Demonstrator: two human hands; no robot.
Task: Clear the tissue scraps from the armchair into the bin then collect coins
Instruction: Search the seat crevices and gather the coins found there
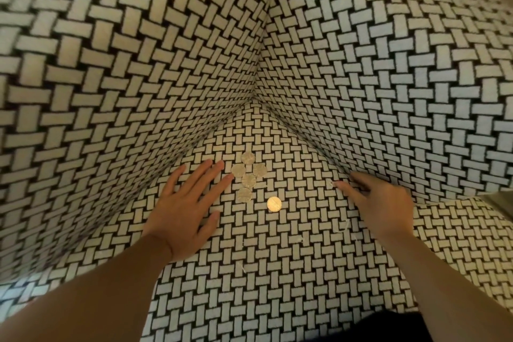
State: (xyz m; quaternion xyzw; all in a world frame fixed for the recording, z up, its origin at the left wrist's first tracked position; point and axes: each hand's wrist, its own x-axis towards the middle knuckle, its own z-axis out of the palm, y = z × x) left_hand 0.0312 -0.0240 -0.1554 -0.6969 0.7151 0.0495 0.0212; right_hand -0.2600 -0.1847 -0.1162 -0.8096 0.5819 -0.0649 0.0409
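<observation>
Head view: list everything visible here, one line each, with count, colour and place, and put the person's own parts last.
armchair: one, black-and-white basketweave fabric, fills the frame; seat, back and side meet at a corner.
coins: six; five silvery clustered mid-seat, one golden apart toward the front right.
tissue scraps: a few thin white wisps, scattered on the seat front and right; exact count unclear.
left hand: open, flat on the seat beside the cluster.
right hand: blurred, fingertips at a small scrap near the right side.

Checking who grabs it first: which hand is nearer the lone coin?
Left. The left hand lies flat just left of the lone coin; the right hand is farther right.
</observation>
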